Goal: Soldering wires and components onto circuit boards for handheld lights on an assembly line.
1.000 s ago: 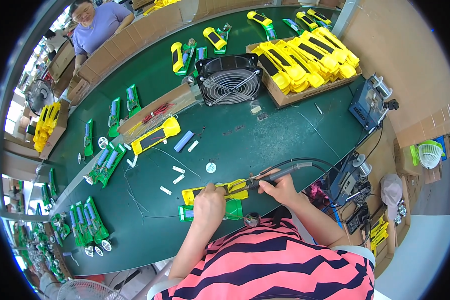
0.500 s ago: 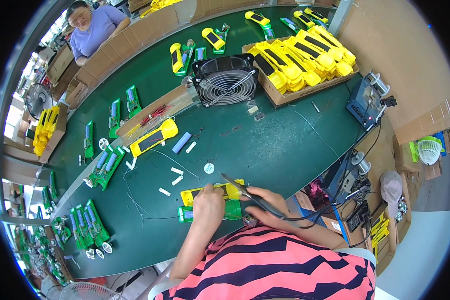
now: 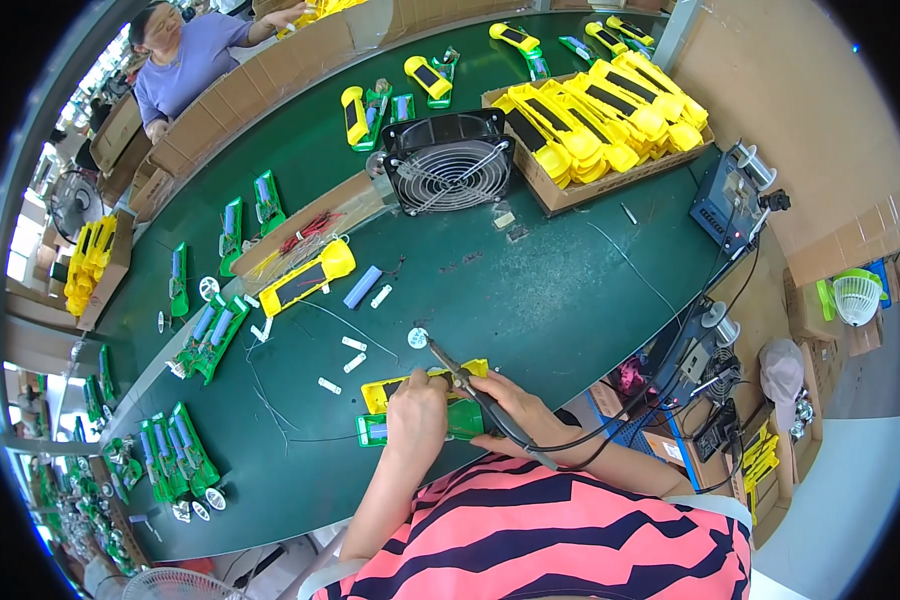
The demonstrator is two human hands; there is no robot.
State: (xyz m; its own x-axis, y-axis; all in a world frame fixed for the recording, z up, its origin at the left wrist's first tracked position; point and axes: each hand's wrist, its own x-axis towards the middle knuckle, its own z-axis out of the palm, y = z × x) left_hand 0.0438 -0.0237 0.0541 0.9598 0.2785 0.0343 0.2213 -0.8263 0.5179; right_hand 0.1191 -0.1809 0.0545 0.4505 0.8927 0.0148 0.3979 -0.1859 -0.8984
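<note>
The soldering iron (image 3: 500,418) is being aimed a different way: a second ago its tip was being directed leftward over the yellow casing half (image 3: 375,397), whereas now it is being held up and to the left, close to the right edge of the small pale disc (image 3: 416,338). Whether the disc is being touched cannot be told. Judging by this, soldering at the casing is being paused while the tip is being tended to at the disc.

The iron's handle is being gripped by the right hand (image 3: 525,413), slanting across it. The fingertips of the left hand (image 3: 417,414) are being kept bunched over the yellow casing half; anything being pinched there is being hidden, so the state of that grip cannot be told.

The yellow casing half is being kept on the green tabletop (image 3: 560,300), just beyond the green casing half (image 3: 464,418). Its long axis is being laid nearly left to right, the right end being angled slightly away from the person. A squared end is being pointed left; the right end is being partly covered. The green casing half is being kept almost parallel, its middle being covered by the left hand.
</note>
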